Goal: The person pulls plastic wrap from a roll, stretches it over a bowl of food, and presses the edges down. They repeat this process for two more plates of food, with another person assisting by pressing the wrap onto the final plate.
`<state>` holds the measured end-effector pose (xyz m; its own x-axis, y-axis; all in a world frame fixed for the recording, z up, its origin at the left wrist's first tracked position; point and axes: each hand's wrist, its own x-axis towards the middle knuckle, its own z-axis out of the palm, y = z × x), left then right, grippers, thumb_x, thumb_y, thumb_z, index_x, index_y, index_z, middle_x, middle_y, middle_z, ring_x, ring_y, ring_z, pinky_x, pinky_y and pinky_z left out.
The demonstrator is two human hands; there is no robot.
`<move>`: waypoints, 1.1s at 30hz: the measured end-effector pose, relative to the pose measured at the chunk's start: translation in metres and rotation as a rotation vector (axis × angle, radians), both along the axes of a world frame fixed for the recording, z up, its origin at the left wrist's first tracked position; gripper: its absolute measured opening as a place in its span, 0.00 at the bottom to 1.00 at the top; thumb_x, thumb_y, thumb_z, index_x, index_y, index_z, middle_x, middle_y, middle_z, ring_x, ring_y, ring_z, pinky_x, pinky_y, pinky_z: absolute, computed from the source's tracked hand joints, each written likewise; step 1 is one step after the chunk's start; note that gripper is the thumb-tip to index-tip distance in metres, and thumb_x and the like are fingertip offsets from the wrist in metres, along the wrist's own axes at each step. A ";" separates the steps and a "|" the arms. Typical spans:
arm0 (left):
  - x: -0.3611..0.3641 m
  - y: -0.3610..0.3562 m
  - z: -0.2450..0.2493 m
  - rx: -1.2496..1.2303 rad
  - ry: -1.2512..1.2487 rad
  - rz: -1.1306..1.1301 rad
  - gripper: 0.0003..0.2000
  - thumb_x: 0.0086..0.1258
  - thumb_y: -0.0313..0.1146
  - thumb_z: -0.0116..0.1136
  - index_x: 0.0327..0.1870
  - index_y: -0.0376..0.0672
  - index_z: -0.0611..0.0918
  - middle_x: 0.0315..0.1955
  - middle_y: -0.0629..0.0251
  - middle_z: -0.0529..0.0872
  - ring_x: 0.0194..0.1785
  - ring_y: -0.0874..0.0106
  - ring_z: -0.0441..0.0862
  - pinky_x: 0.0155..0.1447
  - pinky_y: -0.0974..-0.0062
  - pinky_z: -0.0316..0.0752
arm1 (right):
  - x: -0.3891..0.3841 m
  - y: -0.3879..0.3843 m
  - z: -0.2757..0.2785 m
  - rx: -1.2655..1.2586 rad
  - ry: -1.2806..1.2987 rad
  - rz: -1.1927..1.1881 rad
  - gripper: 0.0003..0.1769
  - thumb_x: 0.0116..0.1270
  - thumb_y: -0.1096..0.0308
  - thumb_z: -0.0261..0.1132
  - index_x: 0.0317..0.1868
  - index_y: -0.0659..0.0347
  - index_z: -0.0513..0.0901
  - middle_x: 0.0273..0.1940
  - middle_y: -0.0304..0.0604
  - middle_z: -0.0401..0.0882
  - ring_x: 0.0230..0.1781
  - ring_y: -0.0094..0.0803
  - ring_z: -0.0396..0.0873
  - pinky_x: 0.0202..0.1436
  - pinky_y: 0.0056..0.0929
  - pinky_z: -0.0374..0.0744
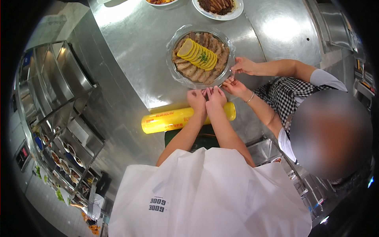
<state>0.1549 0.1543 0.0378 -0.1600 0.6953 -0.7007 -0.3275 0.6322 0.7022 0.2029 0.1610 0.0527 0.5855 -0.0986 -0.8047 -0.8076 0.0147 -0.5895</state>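
Note:
A round plate (170, 59) carries sliced meat (193, 73), a row of yellow slices (193, 51) and a chopped green garnish (204, 57). Clear cling film (181, 32) stands out in wrinkles round its rim. At the plate's near edge, my left hand (196, 99) and my right hand (215, 97) are side by side, fingers pinched at the film's edge. Their fingertips are partly hidden. A yellow roll of cling film (167, 120) lies beneath my wrists. Close to my right hand, a co-worker's two hands (245, 66) also pinch at the plate's right edge.
The co-worker, in a checked apron (282, 93), leans in from the right. Two more dishes of food, a white plate (221, 16) and a bowl (162, 3), stand at the back of the steel table (146, 55). Shelving (65, 114) with several dishes is on the left.

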 end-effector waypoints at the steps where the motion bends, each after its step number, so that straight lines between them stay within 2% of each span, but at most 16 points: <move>1: 0.002 0.002 0.002 -0.048 -0.018 0.049 0.06 0.81 0.25 0.50 0.47 0.30 0.70 0.42 0.49 0.83 0.46 0.57 0.91 0.49 0.65 0.91 | 0.001 0.000 -0.001 0.022 0.025 -0.048 0.11 0.78 0.75 0.66 0.56 0.70 0.77 0.43 0.46 0.81 0.41 0.36 0.84 0.50 0.36 0.92; 3: 0.002 0.003 -0.002 -0.095 -0.035 0.097 0.06 0.81 0.24 0.49 0.48 0.30 0.69 0.42 0.48 0.83 0.46 0.55 0.91 0.49 0.64 0.92 | 0.001 0.000 -0.002 0.044 0.050 -0.096 0.11 0.77 0.76 0.65 0.55 0.70 0.77 0.43 0.46 0.81 0.42 0.36 0.83 0.51 0.37 0.92; 6: -0.001 0.001 -0.013 -0.133 -0.109 0.123 0.07 0.81 0.24 0.49 0.50 0.30 0.68 0.44 0.47 0.82 0.46 0.53 0.91 0.49 0.63 0.92 | 0.003 -0.003 -0.006 -0.014 0.084 -0.076 0.14 0.77 0.76 0.65 0.59 0.69 0.77 0.43 0.44 0.81 0.42 0.34 0.82 0.49 0.34 0.90; 8: -0.006 0.002 -0.017 -0.091 -0.250 0.090 0.07 0.81 0.24 0.47 0.53 0.31 0.68 0.46 0.49 0.81 0.47 0.55 0.91 0.51 0.64 0.91 | 0.008 -0.015 -0.023 0.058 0.048 0.143 0.18 0.77 0.76 0.65 0.65 0.68 0.77 0.44 0.41 0.82 0.41 0.30 0.82 0.45 0.30 0.85; 12: -0.010 0.015 -0.006 -0.015 -0.239 -0.044 0.06 0.82 0.23 0.45 0.54 0.33 0.69 0.49 0.52 0.81 0.48 0.57 0.90 0.53 0.65 0.90 | 0.011 -0.020 -0.045 0.210 0.067 0.131 0.21 0.78 0.75 0.65 0.68 0.67 0.76 0.44 0.39 0.82 0.40 0.27 0.81 0.43 0.26 0.81; 14: -0.012 0.021 -0.007 -0.019 -0.328 -0.051 0.05 0.84 0.26 0.47 0.54 0.37 0.71 0.46 0.59 0.83 0.48 0.63 0.89 0.53 0.69 0.89 | 0.009 -0.021 -0.051 0.331 0.003 0.243 0.17 0.77 0.75 0.67 0.64 0.62 0.78 0.45 0.37 0.83 0.40 0.28 0.82 0.47 0.27 0.84; 15: -0.014 0.024 -0.011 -0.017 -0.330 -0.049 0.05 0.84 0.26 0.47 0.54 0.37 0.71 0.46 0.59 0.83 0.48 0.63 0.89 0.53 0.69 0.89 | 0.010 -0.018 -0.049 0.333 0.002 0.245 0.17 0.77 0.75 0.67 0.64 0.62 0.78 0.45 0.37 0.83 0.40 0.28 0.82 0.47 0.27 0.84; 17: -0.022 0.030 -0.026 -0.143 -0.452 -0.036 0.04 0.84 0.30 0.53 0.52 0.41 0.75 0.41 0.64 0.85 0.44 0.69 0.89 0.49 0.74 0.88 | 0.009 -0.009 -0.038 0.307 0.038 0.262 0.19 0.78 0.73 0.66 0.66 0.63 0.76 0.47 0.38 0.84 0.42 0.30 0.83 0.51 0.26 0.84; 18: -0.023 0.033 -0.034 -0.143 -0.451 -0.037 0.04 0.84 0.30 0.53 0.52 0.41 0.75 0.41 0.64 0.85 0.44 0.69 0.89 0.49 0.74 0.88 | 0.008 -0.006 -0.035 0.308 0.039 0.261 0.19 0.78 0.73 0.66 0.66 0.63 0.76 0.47 0.38 0.84 0.42 0.30 0.83 0.51 0.26 0.84; 20: -0.021 0.041 -0.048 -0.146 -0.634 0.109 0.04 0.84 0.32 0.58 0.50 0.44 0.78 0.40 0.67 0.88 0.43 0.75 0.88 0.47 0.77 0.87 | 0.008 0.002 -0.029 0.448 0.048 0.266 0.24 0.79 0.69 0.67 0.70 0.67 0.73 0.49 0.41 0.83 0.44 0.28 0.83 0.50 0.24 0.84; 23: -0.017 0.054 -0.039 -0.112 -0.600 0.064 0.04 0.82 0.31 0.60 0.50 0.43 0.80 0.44 0.64 0.89 0.42 0.75 0.88 0.45 0.77 0.86 | 0.011 0.014 -0.004 0.562 0.074 0.257 0.24 0.79 0.68 0.68 0.68 0.66 0.74 0.51 0.42 0.83 0.44 0.29 0.84 0.49 0.24 0.84; 27: -0.011 0.052 -0.038 -0.103 -0.538 0.024 0.06 0.82 0.31 0.60 0.53 0.42 0.79 0.46 0.62 0.90 0.43 0.74 0.88 0.46 0.76 0.87 | 0.017 0.022 -0.020 0.566 0.072 0.317 0.22 0.78 0.67 0.69 0.66 0.64 0.75 0.49 0.40 0.84 0.44 0.27 0.83 0.48 0.24 0.83; 29: -0.009 0.055 -0.035 -0.141 -0.558 0.088 0.10 0.81 0.31 0.62 0.55 0.40 0.78 0.46 0.59 0.89 0.43 0.72 0.88 0.45 0.74 0.87 | 0.021 0.032 -0.034 0.516 0.131 0.356 0.14 0.77 0.66 0.70 0.58 0.58 0.79 0.46 0.35 0.85 0.42 0.25 0.83 0.48 0.23 0.82; 30: -0.010 0.057 -0.029 -0.135 -0.558 0.088 0.10 0.81 0.31 0.62 0.55 0.40 0.78 0.46 0.59 0.89 0.43 0.72 0.88 0.45 0.74 0.87 | 0.020 0.035 -0.042 0.522 0.131 0.358 0.14 0.77 0.66 0.70 0.58 0.58 0.79 0.46 0.35 0.85 0.42 0.25 0.83 0.48 0.23 0.82; 32: -0.011 0.068 -0.006 -0.081 -0.311 0.141 0.12 0.80 0.33 0.64 0.54 0.39 0.76 0.45 0.57 0.86 0.42 0.71 0.88 0.44 0.75 0.86 | 0.014 0.039 -0.054 0.439 0.037 0.324 0.10 0.76 0.65 0.72 0.52 0.56 0.82 0.41 0.32 0.85 0.39 0.20 0.81 0.42 0.18 0.79; 33: -0.011 0.075 0.003 -0.075 -0.308 0.141 0.12 0.80 0.33 0.64 0.54 0.39 0.76 0.45 0.57 0.86 0.42 0.71 0.88 0.44 0.75 0.86 | 0.011 0.042 -0.050 0.445 0.040 0.324 0.10 0.76 0.65 0.72 0.52 0.56 0.82 0.41 0.32 0.85 0.39 0.20 0.81 0.42 0.18 0.79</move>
